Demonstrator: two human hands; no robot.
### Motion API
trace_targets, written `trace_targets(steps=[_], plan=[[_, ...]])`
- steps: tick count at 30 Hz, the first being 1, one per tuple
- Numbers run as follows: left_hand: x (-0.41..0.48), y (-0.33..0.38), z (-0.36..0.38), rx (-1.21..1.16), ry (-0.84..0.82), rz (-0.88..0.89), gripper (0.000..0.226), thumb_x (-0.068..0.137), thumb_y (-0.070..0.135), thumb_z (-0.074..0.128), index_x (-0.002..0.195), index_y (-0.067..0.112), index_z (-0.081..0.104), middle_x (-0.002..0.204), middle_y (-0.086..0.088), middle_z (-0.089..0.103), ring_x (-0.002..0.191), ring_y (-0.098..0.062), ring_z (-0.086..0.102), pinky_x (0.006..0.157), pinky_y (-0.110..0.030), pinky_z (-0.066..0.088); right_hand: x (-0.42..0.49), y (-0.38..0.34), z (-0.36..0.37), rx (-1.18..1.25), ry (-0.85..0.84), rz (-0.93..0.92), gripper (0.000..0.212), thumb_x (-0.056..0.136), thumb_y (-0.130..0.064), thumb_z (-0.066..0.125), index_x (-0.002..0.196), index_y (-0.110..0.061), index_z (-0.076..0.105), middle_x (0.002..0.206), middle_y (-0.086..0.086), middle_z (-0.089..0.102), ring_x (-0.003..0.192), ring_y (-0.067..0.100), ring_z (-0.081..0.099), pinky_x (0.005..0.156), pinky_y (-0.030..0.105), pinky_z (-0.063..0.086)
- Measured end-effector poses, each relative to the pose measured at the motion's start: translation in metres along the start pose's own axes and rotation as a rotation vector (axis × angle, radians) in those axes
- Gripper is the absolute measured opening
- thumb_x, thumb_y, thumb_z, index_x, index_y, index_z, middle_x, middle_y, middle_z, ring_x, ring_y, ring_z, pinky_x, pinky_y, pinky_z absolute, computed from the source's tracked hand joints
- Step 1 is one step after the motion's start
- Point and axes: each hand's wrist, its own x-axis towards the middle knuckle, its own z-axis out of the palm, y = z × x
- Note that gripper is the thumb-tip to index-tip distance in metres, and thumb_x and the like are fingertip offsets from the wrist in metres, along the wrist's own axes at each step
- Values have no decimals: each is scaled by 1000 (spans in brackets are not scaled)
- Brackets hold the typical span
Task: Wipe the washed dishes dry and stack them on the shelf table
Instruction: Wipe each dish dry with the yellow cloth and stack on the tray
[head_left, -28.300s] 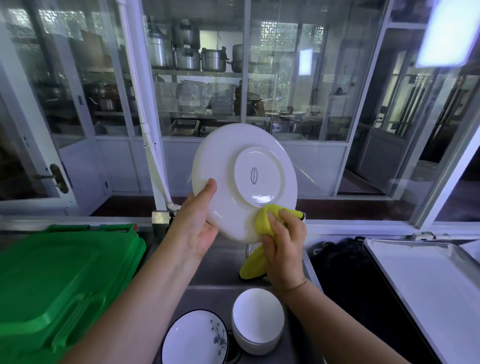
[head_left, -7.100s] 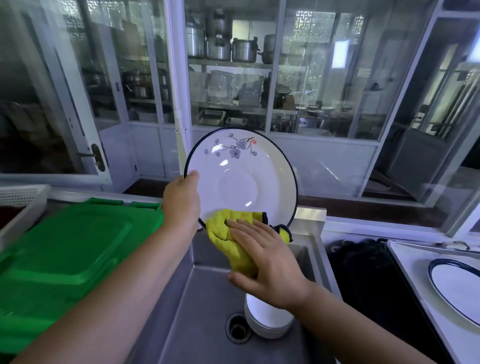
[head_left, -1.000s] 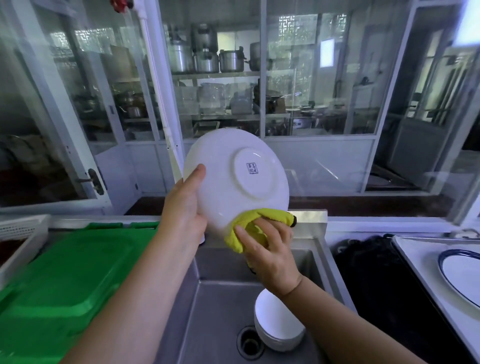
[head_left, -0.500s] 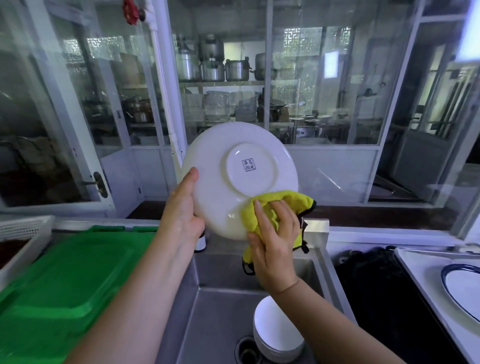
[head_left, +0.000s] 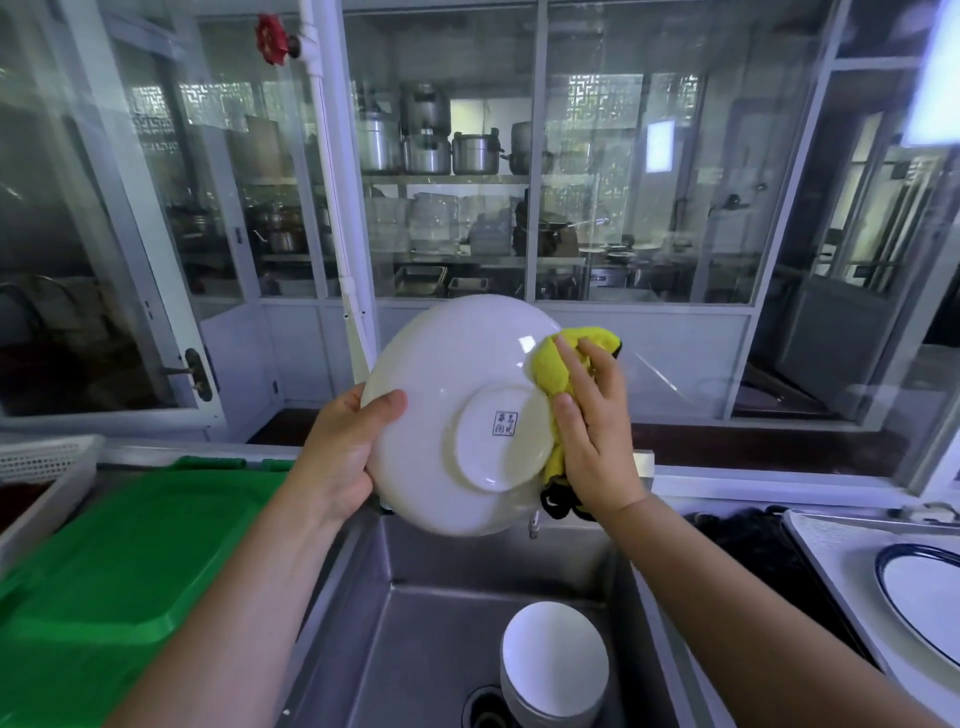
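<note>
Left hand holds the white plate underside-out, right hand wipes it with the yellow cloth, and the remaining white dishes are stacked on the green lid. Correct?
One thing is off: in the head view the remaining white dishes are stacked in the sink, not on the green lid. The rest stands.

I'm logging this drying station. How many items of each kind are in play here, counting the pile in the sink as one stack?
1 held white plate
1 blue-rimmed plate
1 stack of white dishes; the number in it cannot be told
1 yellow cloth
Total: 4
</note>
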Motion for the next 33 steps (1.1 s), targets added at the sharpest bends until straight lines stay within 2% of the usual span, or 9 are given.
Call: trace_targets(steps=[8, 11, 16, 19, 22, 25, 27, 29, 33], plan=[[-12, 8, 23, 255, -60, 99, 48, 37, 34, 78, 78, 12, 67, 69, -2, 72, 62, -16, 67, 56, -25, 53, 18, -36, 8, -299, -191, -512, 45, 96, -26, 45, 138, -11, 52, 140, 21, 43, 137, 38, 30, 115, 53, 19], [-17, 10, 29, 299, -63, 120, 40, 40, 28, 80, 76, 14, 69, 69, -2, 72, 62, -14, 67, 56, -25, 52, 20, -45, 13, -297, -208, -538, 43, 98, -29, 45, 137, -13, 54, 139, 18, 46, 138, 36, 31, 117, 54, 15], [-20, 13, 25, 304, -33, 128, 42, 38, 38, 77, 71, 15, 66, 66, 0, 69, 61, -17, 62, 62, -31, 47, 26, -42, 5, -81, -109, -212, 43, 100, -36, 37, 140, -25, 47, 141, 7, 40, 136, 24, 32, 113, 57, 20], [-23, 15, 19, 322, -24, 129, 46, 37, 39, 76, 74, 14, 66, 67, 1, 69, 64, -18, 63, 66, -34, 47, 19, -37, 5, 43, -68, 37, 43, 97, -43, 32, 139, -39, 39, 143, -1, 36, 136, 17, 32, 116, 44, 24], [-26, 16, 11, 342, -36, 131, 49, 36, 39, 77, 76, 13, 67, 69, 0, 70, 67, -21, 63, 69, -37, 49, 10, -39, 4, 214, -35, 323, 30, 101, -40, 32, 127, -41, 49, 131, -11, 44, 127, 3, 41, 115, 32, 26], [-26, 15, 1, 362, -59, 113, 48, 37, 39, 77, 76, 14, 67, 71, -1, 72, 67, -20, 64, 69, -38, 51, 9, -47, 7, 300, -37, 464, 26, 105, -30, 32, 112, -50, 46, 121, -13, 46, 125, 7, 44, 113, 34, 28], [-25, 15, -3, 404, -68, 119, 49, 37, 40, 76, 77, 12, 68, 71, -1, 71, 66, -19, 64, 66, -38, 50, 8, -56, 13, 197, -33, 335, 27, 100, -39, 33, 124, -48, 43, 129, -7, 43, 128, 10, 40, 114, 33, 27], [-24, 16, -6, 473, -88, 136, 47, 39, 39, 78, 76, 11, 67, 67, -1, 70, 63, -19, 63, 61, -34, 48, 10, -64, 21, 4, -75, 74, 41, 96, -42, 33, 134, -37, 46, 132, -2, 43, 128, 16, 37, 112, 35, 26], [-25, 17, -9, 680, -188, 183, 32, 54, 37, 82, 76, 18, 69, 72, 2, 72, 68, -16, 68, 63, -35, 51, 21, -85, 29, -389, -253, -290, 45, 93, -42, 38, 123, -19, 62, 104, 1, 59, 99, 25, 52, 89, 40, 39]])
